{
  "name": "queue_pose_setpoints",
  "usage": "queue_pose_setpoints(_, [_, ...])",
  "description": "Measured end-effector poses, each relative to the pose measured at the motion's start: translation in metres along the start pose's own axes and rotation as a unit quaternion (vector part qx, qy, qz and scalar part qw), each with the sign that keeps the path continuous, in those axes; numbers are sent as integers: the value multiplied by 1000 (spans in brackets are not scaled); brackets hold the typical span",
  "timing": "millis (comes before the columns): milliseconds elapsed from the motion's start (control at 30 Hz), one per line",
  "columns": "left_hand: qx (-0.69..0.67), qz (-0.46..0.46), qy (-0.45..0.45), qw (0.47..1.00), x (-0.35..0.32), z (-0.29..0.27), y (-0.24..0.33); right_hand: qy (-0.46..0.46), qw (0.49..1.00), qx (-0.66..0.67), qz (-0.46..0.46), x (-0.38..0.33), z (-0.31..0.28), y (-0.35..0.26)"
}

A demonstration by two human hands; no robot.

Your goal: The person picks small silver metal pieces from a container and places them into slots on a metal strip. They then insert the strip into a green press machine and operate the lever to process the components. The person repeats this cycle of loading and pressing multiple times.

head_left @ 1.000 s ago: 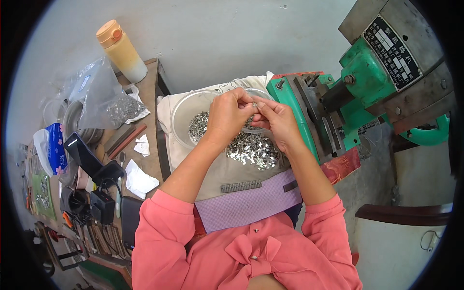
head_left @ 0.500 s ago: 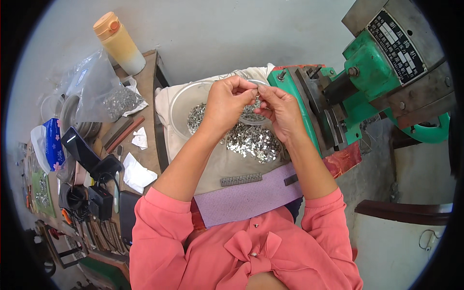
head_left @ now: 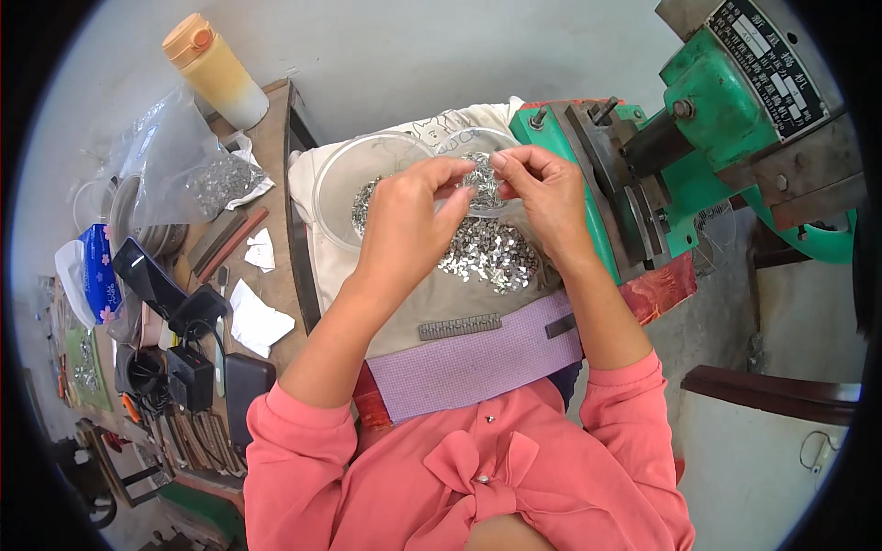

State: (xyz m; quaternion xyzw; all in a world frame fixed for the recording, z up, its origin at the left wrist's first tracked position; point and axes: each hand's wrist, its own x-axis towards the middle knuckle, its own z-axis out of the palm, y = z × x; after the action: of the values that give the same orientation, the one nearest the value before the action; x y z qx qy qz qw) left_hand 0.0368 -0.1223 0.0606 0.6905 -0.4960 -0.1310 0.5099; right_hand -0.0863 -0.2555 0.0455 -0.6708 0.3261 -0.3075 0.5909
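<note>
My left hand (head_left: pixel 404 225) is over the large clear bowl (head_left: pixel 318 188), its thumb and index finger parted and nothing visible between them. To its right, my right hand (head_left: pixel 551 197) is at the smaller clear bowl (head_left: pixel 482 134), fingers curled toward the thumb. Whatever its fingertips pinch is too small to make out. Small silver metal pieces partly fill both bowls. A loose heap of metal pieces (head_left: pixel 496 257) lies on the cloth just below my hands. Closer to me are a ribbed grey metal strip (head_left: pixel 459 326) and a purple woven mat (head_left: pixel 469 367) bearing a dark block (head_left: pixel 560 325).
A green press (head_left: pixel 717 101) stands close on the right. On the left side table are a yellow bottle (head_left: pixel 216 73), a plastic bag of metal bits (head_left: pixel 225 184), a tissue pack (head_left: pixel 98 275), a phone (head_left: pixel 150 278) and crumpled white paper (head_left: pixel 259 319).
My hands were together at the fingertips; now they are apart. The left thumb and index finger have parted, and the right hand has moved slightly right. The whole view has shifted a little.
</note>
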Motion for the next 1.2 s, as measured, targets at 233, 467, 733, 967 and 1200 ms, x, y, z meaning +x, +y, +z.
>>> queue_pose_setpoints(233, [18,7,-53,998,-79,-18,17,-63,998,-11,-2,-62,-10,8])
queue_pose_setpoints(467, [53,-69,-86,993,-135,-11,1,-138,924,-267,-236,-107,0,45])
queue_pose_setpoints(733, [104,-35,-107,988,-133,7,-2,-141,912,-295,-250,-107,1,44])
queue_pose_setpoints(967, [134,-13,-109,985,-131,14,-5,-98,919,-292,-246,-110,-13,38])
queue_pose_setpoints(1200, [158,1,-116,981,-131,14,-4,-55,928,-292,-225,-117,-26,33])
